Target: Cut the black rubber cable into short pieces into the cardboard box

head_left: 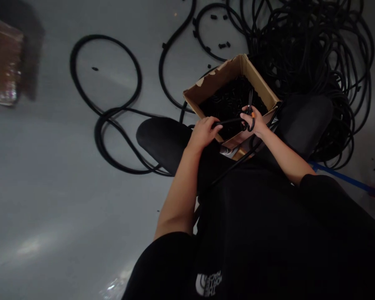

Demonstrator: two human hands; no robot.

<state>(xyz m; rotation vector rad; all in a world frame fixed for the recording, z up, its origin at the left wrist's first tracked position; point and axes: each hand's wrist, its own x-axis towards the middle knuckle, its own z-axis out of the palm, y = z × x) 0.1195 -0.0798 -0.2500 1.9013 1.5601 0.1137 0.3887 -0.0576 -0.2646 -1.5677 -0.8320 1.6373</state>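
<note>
My left hand (205, 132) is closed round a black cable (229, 121) at the near left side of an open cardboard box (264, 86). The cable runs from it across the box toward my right hand (255, 121). That hand holds scissors (250, 104) with black handles and an orange detail, blades pointing away from me over the box. Its fingers are also near or on the cable; which one cannot be made out. Many small black pieces (225, 100) lie inside the box, which stands between my knees.
A large tangle of black cable (303, 54) lies at the upper right. Loops of black cable (104, 37) spread over the grey floor on the left, with small black bits (222, 46) beyond the box. A plastic-wrapped brown package (3, 62) sits far left; a blue bar (346, 178) is at right.
</note>
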